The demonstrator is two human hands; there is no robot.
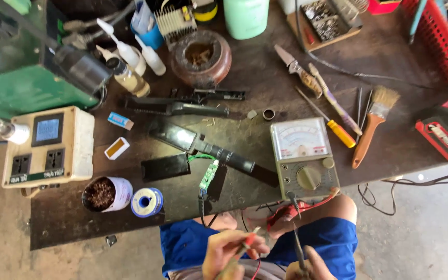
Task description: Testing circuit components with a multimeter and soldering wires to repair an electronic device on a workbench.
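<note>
My left hand (229, 254) is at the bottom middle, below the bench edge, fingers closed around a red test probe (249, 241). My right hand (309, 267) is beside it, gripping a black test probe (297, 249) whose lead runs up to the analog multimeter (303, 155) on the bench. A small green circuit board (209, 173) with green wires lies left of the meter, next to long black casing parts (203, 147). Both hands hover over my lap in blue shorts.
A beige socket box with a display (47, 148) sits at the left, beside a green machine (22, 78). A solder spool (147, 201), a tin of scrap (106, 194), screwdrivers, pliers, a paintbrush (374, 122), glue bottles and a red basket (439, 39) crowd the bench.
</note>
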